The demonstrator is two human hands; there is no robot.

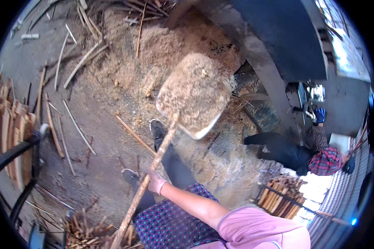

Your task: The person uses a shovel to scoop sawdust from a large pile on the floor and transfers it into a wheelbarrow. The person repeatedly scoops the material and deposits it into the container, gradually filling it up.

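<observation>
My right hand (pixel 156 182), in a pale glove, is closed around the wooden handle of a shovel (pixel 126 216). The handle slants up from the lower edge to a broad blade, whose pale rim (pixel 202 132) shows at its near side. Heaped on the blade is a load of sawdust (pixel 195 91), covering most of it. The blade is held out ahead of my feet, in front of a larger sawdust pile (pixel 160 43) on the ground. My left hand lies outside the picture.
Loose sticks (pixel 62 54) are scattered on the ground at left. Cut wood (pixel 12 128) stands by a black metal frame (pixel 16 155). A large dark metal body (pixel 278 37) rises at upper right. A bent-over person (pixel 286 151) in dark clothes is right, near bundled wood (pixel 280 197).
</observation>
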